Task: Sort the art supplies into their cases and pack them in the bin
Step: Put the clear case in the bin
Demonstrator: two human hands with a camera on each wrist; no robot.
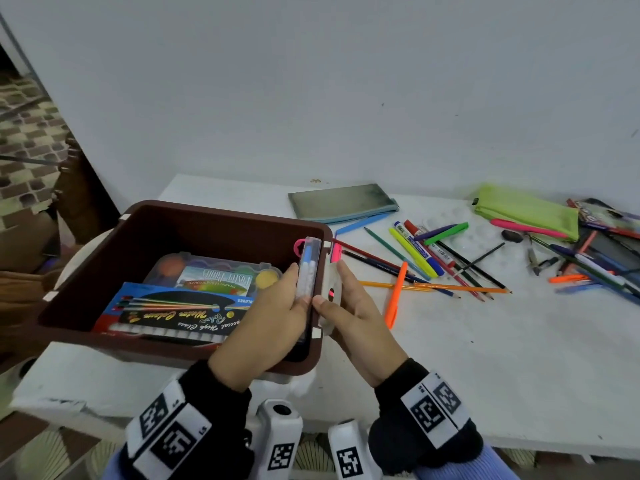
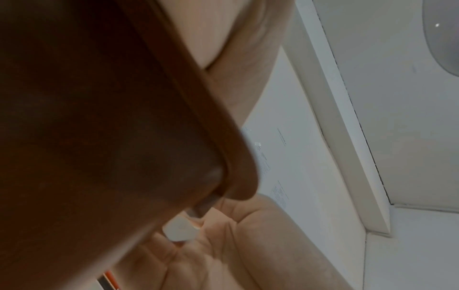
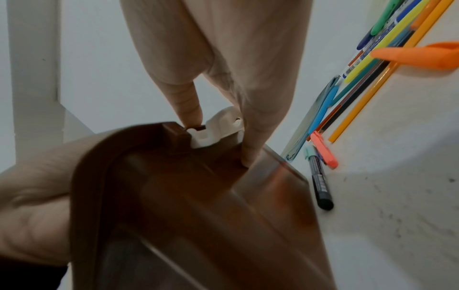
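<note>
**Here, a clear marker case was lowered on edge into the bin**

Here the left hand [image 1: 277, 306] gripped a clear plastic case [image 1: 306, 268] of markers, thumb and fingers curled about its long sides, and held it upright on its narrow edge just inside the right wall of the brown bin [image 1: 221, 216]. The right hand [image 1: 353, 306] lay outside that wall with fingers nearly straight, pressing on the rim and on the white latch [image 3: 218, 127]; it grasped nothing. Judged from this pose, the step was the seating of the case in the narrow gap between the wall and the boxes already packed. It would be done well by keeping the case vertical, sliding it down along the wall, and steadying the bin from outside so that it did not shift on the white table [image 1: 485, 358].

The case was transparent and flat, with a pink loop at its far end; blue and white marker barrels showed through it. In the bin lay a watercolour box [image 1: 180, 313] and, behind it, a clear-lidded paint palette [image 1: 214, 271]. Loose pens and pencils [image 1: 433, 265], a grey pouch [image 1: 343, 202] and a green pouch [image 1: 526, 209] remained on the table to the right, unsorted.
</note>
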